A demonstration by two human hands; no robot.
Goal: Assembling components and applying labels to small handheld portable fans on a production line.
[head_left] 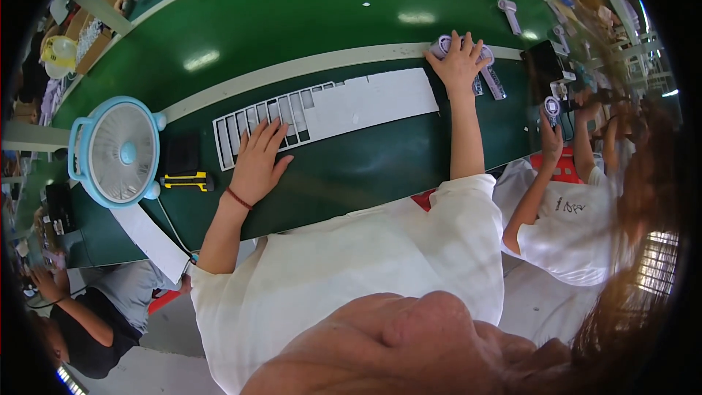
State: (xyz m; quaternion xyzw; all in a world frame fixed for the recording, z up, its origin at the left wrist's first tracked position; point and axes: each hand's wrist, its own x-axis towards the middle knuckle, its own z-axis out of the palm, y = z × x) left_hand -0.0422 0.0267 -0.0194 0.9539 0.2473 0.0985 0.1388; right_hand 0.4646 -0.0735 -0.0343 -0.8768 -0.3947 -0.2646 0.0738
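My left hand (256, 161) lies flat with stretched fingers on the left part of a long white cardboard strip (373, 102). That part of the strip is cut into rows of slots; its right part is plain. Further right, my right hand (457, 66) reaches across the bench with fingers spread over several small pale-purple handheld fans. One fan (439, 45) shows its round head left of the fingers. Another fan (496, 83) points its handle toward me on the right. The palm and fingers partly cover the group, so contact beneath them is hidden.
A light-blue round fan (117, 151) stands at the left beside a yellow-and-black utility knife (188, 181) and a white strip (150, 238). A pale ridge (292, 69) crosses the green bench. At right, a co-worker's hand (550, 135) holds a handheld fan near a black box (545, 66).
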